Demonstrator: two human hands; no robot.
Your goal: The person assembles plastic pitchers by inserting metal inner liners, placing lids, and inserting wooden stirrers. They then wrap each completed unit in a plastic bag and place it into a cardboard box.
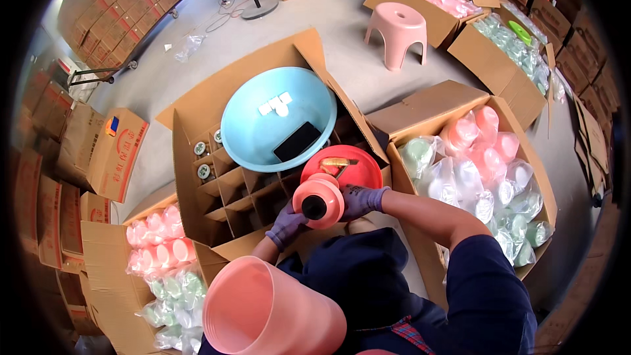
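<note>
Both my hands wear purple gloves and meet at a pink flask part [320,198] with a round black centre and a pink rim. My left hand [287,225] is closed on its left side. My right hand [363,202] grips it from the right, its fingers partly hidden. Just beyond, a red basin [368,173] holds a brush-like tool [342,167] and a yellowish piece [334,162] that I cannot make out. Close to me, a large open pink cylinder [296,309] leans tilted over my lap.
Ahead, a light blue basin [240,138] with a black phone [297,142] and white pieces sits on a divided carton [210,230]. Cartons of bagged pink and green cups [483,164] stand right and left [161,250]. A pink stool [397,23] stands farther off.
</note>
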